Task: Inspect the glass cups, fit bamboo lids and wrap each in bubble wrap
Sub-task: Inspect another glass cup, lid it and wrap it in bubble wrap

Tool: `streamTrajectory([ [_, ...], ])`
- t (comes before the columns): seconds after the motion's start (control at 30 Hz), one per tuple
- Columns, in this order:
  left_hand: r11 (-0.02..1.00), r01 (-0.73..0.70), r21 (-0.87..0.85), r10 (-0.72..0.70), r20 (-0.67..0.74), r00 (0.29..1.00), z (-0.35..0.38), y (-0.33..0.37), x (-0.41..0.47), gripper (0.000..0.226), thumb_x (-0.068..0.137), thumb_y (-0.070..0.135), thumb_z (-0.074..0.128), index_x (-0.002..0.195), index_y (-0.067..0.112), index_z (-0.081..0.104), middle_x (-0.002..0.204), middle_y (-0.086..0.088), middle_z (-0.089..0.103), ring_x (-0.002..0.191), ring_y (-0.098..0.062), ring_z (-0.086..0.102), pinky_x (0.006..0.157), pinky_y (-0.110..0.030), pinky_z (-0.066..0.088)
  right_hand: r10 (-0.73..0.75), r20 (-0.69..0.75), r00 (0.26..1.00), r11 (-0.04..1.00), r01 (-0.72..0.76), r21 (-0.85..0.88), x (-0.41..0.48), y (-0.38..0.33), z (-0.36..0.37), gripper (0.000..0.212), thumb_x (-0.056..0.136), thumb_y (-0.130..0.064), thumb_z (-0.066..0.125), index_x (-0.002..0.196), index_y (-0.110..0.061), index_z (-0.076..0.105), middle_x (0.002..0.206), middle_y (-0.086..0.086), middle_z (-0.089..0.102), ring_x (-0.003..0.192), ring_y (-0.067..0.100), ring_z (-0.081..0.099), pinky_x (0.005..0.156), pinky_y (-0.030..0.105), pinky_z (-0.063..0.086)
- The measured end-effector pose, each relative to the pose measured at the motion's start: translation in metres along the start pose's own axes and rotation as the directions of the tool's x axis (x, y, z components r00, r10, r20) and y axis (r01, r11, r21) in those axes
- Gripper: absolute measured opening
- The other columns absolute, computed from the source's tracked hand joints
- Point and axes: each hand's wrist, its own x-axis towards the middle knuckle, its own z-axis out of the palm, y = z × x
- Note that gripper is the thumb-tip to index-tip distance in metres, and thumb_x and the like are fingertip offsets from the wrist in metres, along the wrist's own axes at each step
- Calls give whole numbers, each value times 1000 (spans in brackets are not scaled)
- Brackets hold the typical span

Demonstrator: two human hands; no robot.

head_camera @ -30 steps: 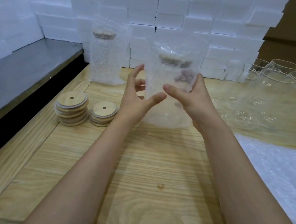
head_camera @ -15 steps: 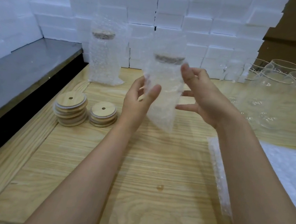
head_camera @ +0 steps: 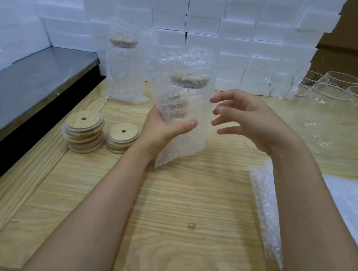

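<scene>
While my left hand (head_camera: 162, 131) grips the bubble-wrapped cup (head_camera: 184, 104) upright over the counter (head_camera: 187, 204), my right hand (head_camera: 250, 122) hovers just beside it, fingers spread, holding nothing | second wrapped cup (head_camera: 125, 71) stands behind-left | bamboo lids (head_camera: 84, 132) stacked left of my wrist | bare glass cups (head_camera: 336, 106) far right

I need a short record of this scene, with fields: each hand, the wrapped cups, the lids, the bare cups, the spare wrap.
left hand: grips a wrapped cup, lid on
right hand: open, fingers spread beside that cup, not gripping it
second wrapped cup: upright at the back of the table, lid on
lids: two stacks, left of the left hand
bare cups: grouped far right, no lids
bubble wrap: lies at the right
</scene>
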Motion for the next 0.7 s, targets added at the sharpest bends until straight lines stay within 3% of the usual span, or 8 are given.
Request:
streamTrajectory([
  [0.1, 1000, -12, -16, 13, 72, 997, -3, 0, -1, 71, 59, 25, 83, 122, 3, 59, 111, -9, 71, 105, -23, 67, 92, -37, 54, 66, -21, 998, 981, -69, -184, 5, 14, 4, 74, 75, -30, 79, 137, -32, 38, 130, -4, 48, 114, 16, 52, 94, 33, 45],
  [0.2, 998, 11, -63, -2, 153, 988, -5, 0, -2, 63, 57, 27, 80, 113, 4, 65, 101, -9, 72, 101, -28, 68, 86, -40, 55, 85, 139, 987, 991, -69, -117, 6, 28, 17, 115, 59, -38, 84, 149, -37, 12, 147, -10, 36, 133, 13, 39, 105, 34, 41],
  [0.27, 994, 35, -99, -11, 225, 974, -8, -3, 0, 44, 59, 20, 79, 101, 10, 71, 94, -8, 73, 94, -29, 70, 78, -36, 56, 11, 201, 980, 1000, -6, -27, 9, 37, 26, 110, 63, -25, 87, 147, -34, 16, 143, -13, 43, 131, 4, 44, 101, 29, 46],
  [0.37, 993, 64, -96, -36, 265, 964, -12, -7, -1, 16, 58, 14, 76, 71, 22, 72, 70, 9, 70, 75, -13, 69, 67, -25, 53, -56, 203, 978, 998, 48, 44, 13, 45, 38, 99, 68, -11, 84, 144, -27, 23, 137, -8, 51, 124, 2, 51, 101, 26, 46],
  [0.47, 986, 111, -124, -91, 152, 984, -12, -7, -2, 48, 42, 25, 80, 80, 18, 51, 61, 16, 62, 70, -8, 64, 68, -31, 51, -103, 87, 991, 994, 99, 40, 15, 46, 45, 91, 66, -13, 84, 137, -27, 29, 130, -7, 55, 118, 2, 56, 95, 25, 49],
  [0.53, 991, 63, -119, -47, 129, 990, -12, -9, 0, 51, 46, 18, 79, 89, 13, 53, 73, 12, 66, 77, -12, 66, 75, -34, 52, -105, -2, 994, 994, 105, 11, 16, 46, 49, 88, 64, -17, 85, 132, -29, 30, 123, -9, 57, 113, 3, 59, 94, 29, 52],
  [0.6, 996, -3, -89, 13, 114, 993, -9, -7, -2, 57, 57, 11, 75, 110, 10, 54, 100, 0, 69, 100, -21, 65, 87, -38, 52, -88, -109, 990, 996, 87, -20, 19, 47, 55, 88, 61, -22, 86, 130, -28, 31, 118, -10, 59, 108, 6, 62, 92, 36, 54],
  [0.7, 997, -75, -15, 75, 7, 997, 0, -8, -8, 83, 70, 15, 67, 144, 6, 30, 139, -18, 49, 131, -27, 47, 108, -45, 40, -69, -273, 959, 998, 67, -18, 28, 47, 63, 92, 58, -26, 86, 132, -26, 32, 116, -10, 60, 107, 13, 62, 86, 35, 55],
])
